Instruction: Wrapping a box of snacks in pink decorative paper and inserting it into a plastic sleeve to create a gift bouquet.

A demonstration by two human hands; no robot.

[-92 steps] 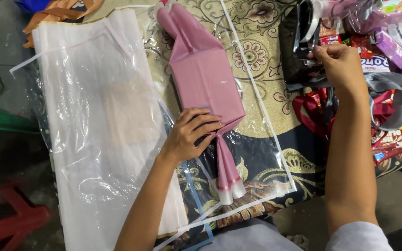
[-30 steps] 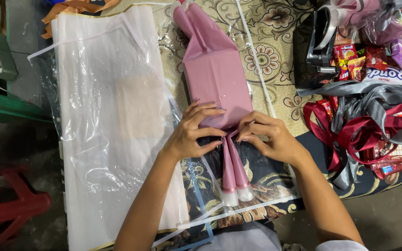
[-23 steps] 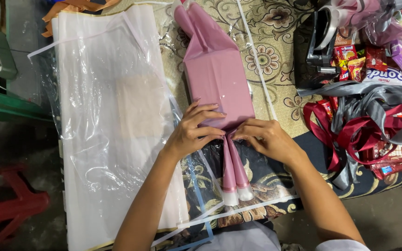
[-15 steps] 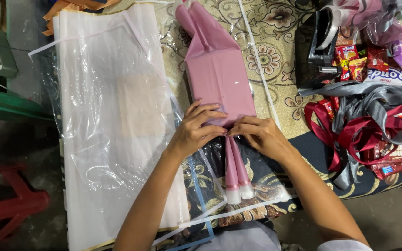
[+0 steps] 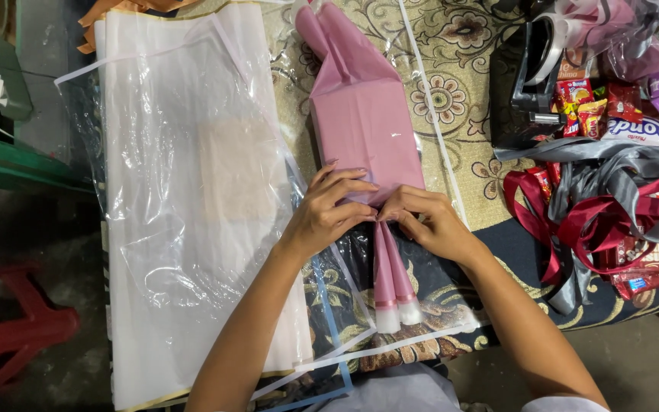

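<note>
Right hand (image 5: pixel 429 221) now beside left hand (image 5: pixel 329 210), both pinching pink wrapping (image 5: pixel 368 122).

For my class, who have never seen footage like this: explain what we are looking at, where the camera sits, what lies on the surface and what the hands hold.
There is no machine here: a person works with two bare hands, filmed by a camera worn on the head and looking down. The left hand and the right hand meet on a pink wrapped parcel, pinching its paper where it gathers into a narrow tail. The parcel lies on a clear plastic sheet over a patterned cloth. To the left lies a stack of clear and white plastic sheets. To the right lie red and grey ribbons and snack packets.
</note>
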